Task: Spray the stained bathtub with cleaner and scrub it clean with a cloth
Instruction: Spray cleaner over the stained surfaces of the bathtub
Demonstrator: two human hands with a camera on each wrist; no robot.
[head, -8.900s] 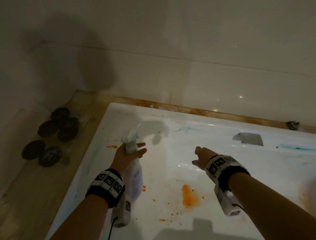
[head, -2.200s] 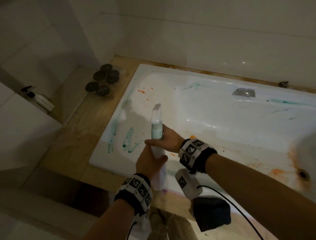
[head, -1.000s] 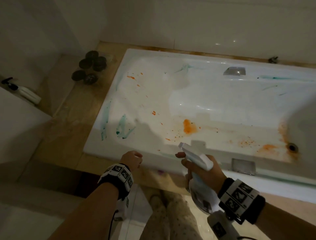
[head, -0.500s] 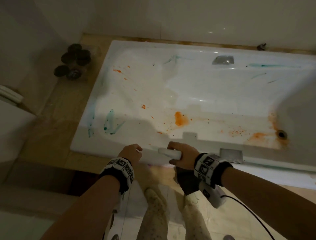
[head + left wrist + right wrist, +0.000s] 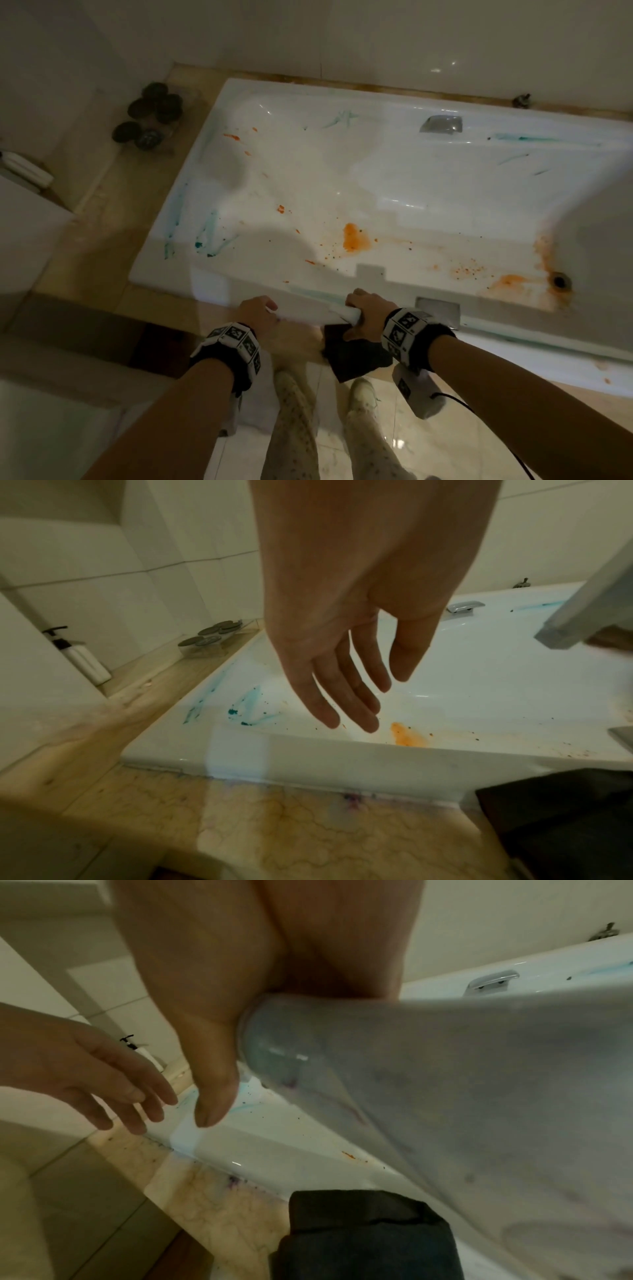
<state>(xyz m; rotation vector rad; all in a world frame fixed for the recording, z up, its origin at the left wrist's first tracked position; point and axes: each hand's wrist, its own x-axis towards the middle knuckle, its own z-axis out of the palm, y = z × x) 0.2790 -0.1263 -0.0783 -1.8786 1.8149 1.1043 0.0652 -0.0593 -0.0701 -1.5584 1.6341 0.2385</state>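
Fingers [image 5: 356, 297] around spray bottle [image 5: 445, 1085]

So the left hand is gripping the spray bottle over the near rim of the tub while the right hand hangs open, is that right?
Not quite: the hands are swapped. The right hand grips the spray bottle over the near rim of the bathtub, and the left hand hangs open with relaxed fingers. The right wrist view shows the grip; the left wrist view shows the open hand.
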